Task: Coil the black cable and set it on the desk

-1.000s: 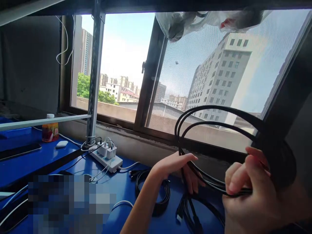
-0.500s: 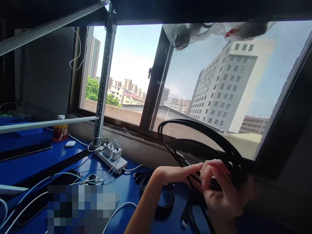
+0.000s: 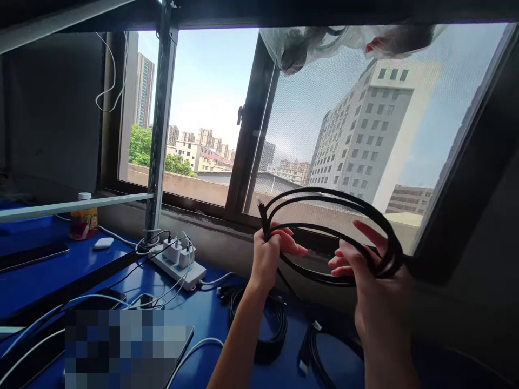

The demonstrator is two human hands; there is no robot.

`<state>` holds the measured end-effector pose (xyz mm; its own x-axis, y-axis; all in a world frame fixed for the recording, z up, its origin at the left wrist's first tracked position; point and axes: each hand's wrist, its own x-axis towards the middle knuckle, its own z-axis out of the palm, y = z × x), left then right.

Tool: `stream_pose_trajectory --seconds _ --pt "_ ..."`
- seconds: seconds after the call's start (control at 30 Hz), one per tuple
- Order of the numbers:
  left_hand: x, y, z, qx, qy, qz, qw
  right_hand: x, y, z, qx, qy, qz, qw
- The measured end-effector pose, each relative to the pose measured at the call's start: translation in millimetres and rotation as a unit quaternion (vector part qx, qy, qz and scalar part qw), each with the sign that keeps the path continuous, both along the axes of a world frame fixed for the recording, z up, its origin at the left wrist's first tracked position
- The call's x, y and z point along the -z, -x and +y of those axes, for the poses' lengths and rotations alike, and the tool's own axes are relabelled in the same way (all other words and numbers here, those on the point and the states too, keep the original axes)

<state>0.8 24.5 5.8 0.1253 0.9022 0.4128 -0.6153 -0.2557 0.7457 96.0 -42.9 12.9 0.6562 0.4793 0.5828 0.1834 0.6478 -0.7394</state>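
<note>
I hold a coiled black cable (image 3: 324,201) up in front of the window, its loops lying nearly level between my hands. My left hand (image 3: 271,254) is closed round the coil's left end, where a plug tip sticks up. My right hand (image 3: 365,270) supports the right end, with the loops running over the palm and the fingers stretched out leftwards. Below my hands, on the blue bench (image 3: 211,319), lie two more black cable coils (image 3: 263,329), one under my left forearm and one (image 3: 320,351) under my right wrist.
A white power strip (image 3: 178,265) with chargers and white leads sits at the bench's back left. An orange bottle (image 3: 84,219) and a white mouse-like object (image 3: 102,243) stand on a raised blue shelf at left. A metal post (image 3: 160,124) rises before the window. A plastic bag (image 3: 324,40) hangs overhead.
The coil has been lifted and spread wider between my hands. My left hand moved from under the loops to grip the left end, and my right hand's fingers opened out.
</note>
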Motion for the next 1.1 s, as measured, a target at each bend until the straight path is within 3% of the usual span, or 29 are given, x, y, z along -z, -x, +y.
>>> stream_pose_trajectory --seconds 0.13,0.3,0.47,0.67,0.8,1.1 --pt "-2.6 11.6 -0.7 -0.021 0.027 0.075 0.997 4.8 -1.5 3.7 0.099 -0.076 -0.111 0.986" --pt "-5.4 22.0 -5.9 -0.025 0.054 0.126 0.99 11.4 -10.6 9.2 0.134 -0.097 -0.206 0.964" --pt "-3.9 26.9 -7.7 0.018 0.053 0.127 0.99 12.5 -16.3 10.9 0.151 -0.106 -0.267 0.946" --pt "-4.1 37.0 -10.7 0.119 0.01 0.12 0.986 11.0 -15.7 14.0 0.134 -0.09 -0.244 0.956" --pt "-5.3 42.6 -14.0 0.133 0.002 0.122 0.984 10.0 -14.3 13.6 0.119 -0.097 -0.228 0.962" --pt "-1.8 44.1 -4.5 0.17 0.058 0.101 0.979 7.6 -12.3 13.8 0.102 -0.101 -0.175 0.974"
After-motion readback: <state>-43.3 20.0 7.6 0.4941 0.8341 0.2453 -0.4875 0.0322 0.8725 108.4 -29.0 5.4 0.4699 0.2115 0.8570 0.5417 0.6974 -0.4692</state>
